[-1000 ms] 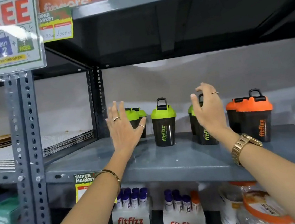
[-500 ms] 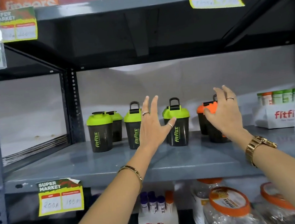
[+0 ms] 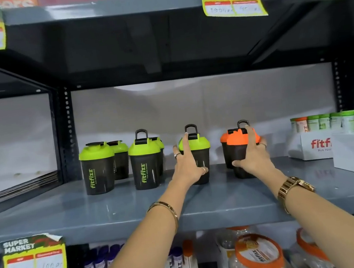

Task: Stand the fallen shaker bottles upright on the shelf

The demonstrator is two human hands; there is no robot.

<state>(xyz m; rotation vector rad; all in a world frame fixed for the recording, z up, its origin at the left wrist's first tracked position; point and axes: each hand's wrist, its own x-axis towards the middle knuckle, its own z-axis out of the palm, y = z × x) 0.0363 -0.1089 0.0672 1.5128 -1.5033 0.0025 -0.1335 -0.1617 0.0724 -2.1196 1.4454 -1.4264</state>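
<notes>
Mid-frame on the grey shelf (image 3: 92, 211), the left hand (image 3: 188, 167) grasps an upright green-lidded shaker (image 3: 198, 153); the right hand (image 3: 251, 158) grasps an upright orange-lidded shaker (image 3: 237, 146). Contents cannot be told.

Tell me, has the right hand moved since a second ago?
Yes. The right hand has moved right along the shelf, off a green-lidded shaker onto the orange-lidded shaker.

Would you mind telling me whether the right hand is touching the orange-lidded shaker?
Touching: the head view shows the right hand pressed flat against the orange-lidded shaker.
</notes>
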